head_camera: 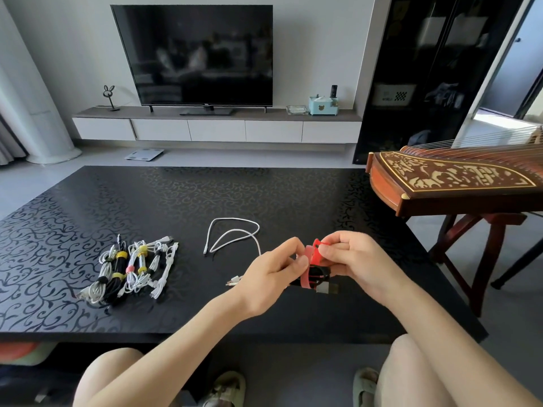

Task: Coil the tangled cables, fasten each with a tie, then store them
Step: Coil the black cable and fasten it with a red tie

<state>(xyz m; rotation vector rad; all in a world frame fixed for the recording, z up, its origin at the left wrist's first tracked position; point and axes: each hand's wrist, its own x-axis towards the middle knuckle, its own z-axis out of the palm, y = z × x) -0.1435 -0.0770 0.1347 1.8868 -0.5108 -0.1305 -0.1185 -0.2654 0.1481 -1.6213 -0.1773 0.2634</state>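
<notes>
Above the black patterned table, both hands hold a coiled black-and-red cable with a grey USB plug at its lower end. A red tie loops around the coil. My left hand pinches the tie and coil from the left. My right hand pinches the tie's free end at the top. A loose white cable lies on the table behind my hands. At the left lies a row of several coiled cables, white and black, bound with yellow, pink and black ties.
A wooden zither on a stand juts over the table's right side. Beyond the table stand a TV on a low cabinet and a dark glass cabinet. My knees and slippers show below the table's near edge.
</notes>
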